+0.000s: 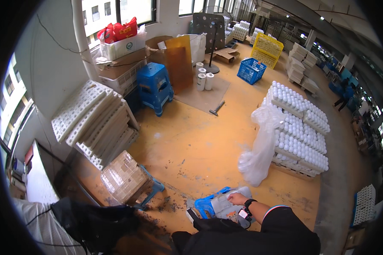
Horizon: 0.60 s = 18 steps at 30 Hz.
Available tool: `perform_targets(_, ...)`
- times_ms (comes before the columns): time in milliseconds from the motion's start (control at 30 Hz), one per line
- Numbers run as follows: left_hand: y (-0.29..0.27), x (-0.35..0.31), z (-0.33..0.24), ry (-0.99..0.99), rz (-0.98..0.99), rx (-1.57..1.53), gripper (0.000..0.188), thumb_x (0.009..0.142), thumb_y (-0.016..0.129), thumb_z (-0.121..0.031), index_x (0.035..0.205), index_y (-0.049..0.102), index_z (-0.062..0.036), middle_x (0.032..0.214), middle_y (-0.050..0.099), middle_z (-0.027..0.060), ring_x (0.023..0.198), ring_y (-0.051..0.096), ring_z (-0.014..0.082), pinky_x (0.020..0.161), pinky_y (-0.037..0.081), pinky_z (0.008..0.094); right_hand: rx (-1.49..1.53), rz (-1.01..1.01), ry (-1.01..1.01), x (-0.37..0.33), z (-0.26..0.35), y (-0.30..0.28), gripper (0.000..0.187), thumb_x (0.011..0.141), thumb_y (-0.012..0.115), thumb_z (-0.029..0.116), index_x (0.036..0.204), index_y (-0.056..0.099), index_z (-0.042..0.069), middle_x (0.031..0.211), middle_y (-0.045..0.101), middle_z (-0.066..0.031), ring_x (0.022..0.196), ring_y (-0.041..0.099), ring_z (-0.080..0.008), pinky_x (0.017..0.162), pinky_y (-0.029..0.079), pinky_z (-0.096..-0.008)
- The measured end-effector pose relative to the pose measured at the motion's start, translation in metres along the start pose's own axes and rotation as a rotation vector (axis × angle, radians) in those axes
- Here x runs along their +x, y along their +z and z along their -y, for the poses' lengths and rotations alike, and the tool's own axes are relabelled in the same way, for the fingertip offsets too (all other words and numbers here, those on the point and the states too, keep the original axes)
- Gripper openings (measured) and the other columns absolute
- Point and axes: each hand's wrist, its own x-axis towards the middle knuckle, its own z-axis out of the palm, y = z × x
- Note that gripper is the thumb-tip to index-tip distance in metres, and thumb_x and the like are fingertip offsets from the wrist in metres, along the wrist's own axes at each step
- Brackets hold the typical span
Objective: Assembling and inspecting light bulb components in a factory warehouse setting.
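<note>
My right hand reaches in from the lower right, with a dark band and a watch-like device on the wrist. Its fingers look drawn together against a greyish, wrinkled, plastic-looking sheet; what is between them is too small to make out. The sheet lies over a blue plastic stool, low in front of me. A small pale, dark-edged object sits at the stool's left side. My left hand is out of sight.
A taped cardboard box rests on another blue stool to the left, before stacked white perforated trays. At right stands a block of white bulb-like pieces, partly draped with clear plastic film. A blue crate stands farther back.
</note>
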Motion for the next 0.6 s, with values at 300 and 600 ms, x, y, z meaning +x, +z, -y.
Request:
perform_targets(300, 0.047, 0.088, 0.03, 0.051, 0.134, 0.21, 0.064, 0.071, 0.069, -0.02, 0.122, 0.035, -0.0003, 0.107, 0.051, 0.0209, 0.097, 0.052, 0.0336, 0.078, 0.046, 0.0415, 0.11, 0.008, 0.008, 0.051, 0.063, -0.019, 0.02, 0.076, 0.054, 0.02, 0.086, 0.063, 0.005, 0.074, 0.064, -0.011, 0.065, 0.063, -0.0202, 0.061, 0.049, -0.0333)
perform_targets(600, -0.095, -0.051, 0.096, -0.463, -0.174, 0.512, 0.059, 0.071, 0.067, -0.024, 0.118, 0.041, 0.0012, 0.105, 0.053, 0.022, 0.098, 0.052, 0.0356, 0.082, 0.043, 0.0436, 0.191, 0.194, 0.087, 0.086, 0.089, -0.054, 0.02, 0.081, 0.053, 0.011, 0.097, 0.058, 0.0, 0.078, 0.063, -0.0091, 0.062, 0.061, -0.0156, 0.049, 0.047, -0.0258)
